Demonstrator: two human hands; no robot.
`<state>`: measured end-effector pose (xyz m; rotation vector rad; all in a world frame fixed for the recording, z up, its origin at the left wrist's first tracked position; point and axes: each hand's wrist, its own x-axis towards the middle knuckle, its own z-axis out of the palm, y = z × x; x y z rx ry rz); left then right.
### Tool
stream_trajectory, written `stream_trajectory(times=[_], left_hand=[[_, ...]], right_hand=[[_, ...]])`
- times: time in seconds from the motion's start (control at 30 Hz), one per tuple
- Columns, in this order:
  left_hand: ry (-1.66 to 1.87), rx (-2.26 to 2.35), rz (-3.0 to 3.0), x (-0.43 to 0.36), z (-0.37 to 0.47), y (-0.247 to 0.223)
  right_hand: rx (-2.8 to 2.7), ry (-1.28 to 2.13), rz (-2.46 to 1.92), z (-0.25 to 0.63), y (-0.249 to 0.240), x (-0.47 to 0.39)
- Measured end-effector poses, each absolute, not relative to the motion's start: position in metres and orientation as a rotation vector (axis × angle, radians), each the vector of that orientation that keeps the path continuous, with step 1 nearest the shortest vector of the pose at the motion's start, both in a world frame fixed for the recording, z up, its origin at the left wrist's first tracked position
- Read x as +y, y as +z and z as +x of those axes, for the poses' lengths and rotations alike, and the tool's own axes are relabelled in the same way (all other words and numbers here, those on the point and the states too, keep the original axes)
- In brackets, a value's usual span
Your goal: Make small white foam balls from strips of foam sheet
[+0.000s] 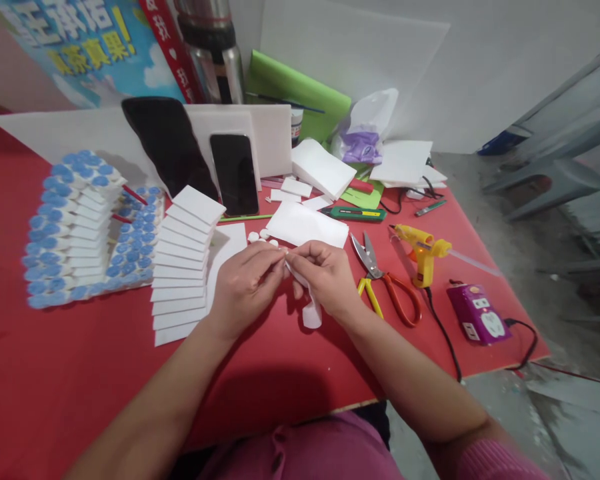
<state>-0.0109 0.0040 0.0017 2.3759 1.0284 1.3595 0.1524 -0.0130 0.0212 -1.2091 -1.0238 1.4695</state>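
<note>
Both hands meet over the red table [280, 373], fingertips pinched together on a white strip [311, 315]. My left hand [247, 283] is closed on the strip's upper end. My right hand [325, 273] is closed round the same strip, whose loose end curls down below its fingers. Just behind my left fingers lie small white rolls [253, 237], partly hidden. A white sheet [307, 225] lies beyond the hands. At the left, white foam pieces [185, 267] overlap like steps, beside a stepped model with blue-topped rolls [53, 233].
Right of my hands are red-and-yellow-handled scissors or pliers [403, 300], a yellow glue gun [423, 253] and a purple power socket [480, 313]. A green cutter [357, 213] lies behind. Two phones [235, 175] [170, 147] lean upright at the back.
</note>
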Motion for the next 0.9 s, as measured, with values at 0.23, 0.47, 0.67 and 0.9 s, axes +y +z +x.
stream_trajectory(times=[0.23,0.47,0.67,0.9], left_hand=[[1.348,0.879,2.362,0.010,-0.021,0.001],[1.303,0.786,2.432,0.013,-0.027,-0.001],[1.315,0.798,2.431,0.010,-0.023,-0.002],[1.329,0.920,1.836,0.007,-0.011,0.005]], right_hand=[[-0.988,1.601,-1.135,0.162,0.022,-0.008],[-0.900,1.704,-1.120,0.166,0.027,-0.005],[-0.817,1.716,-1.079,0.163,0.020,-0.002],[-1.062,1.453,-0.990,0.159,0.016,-0.005]])
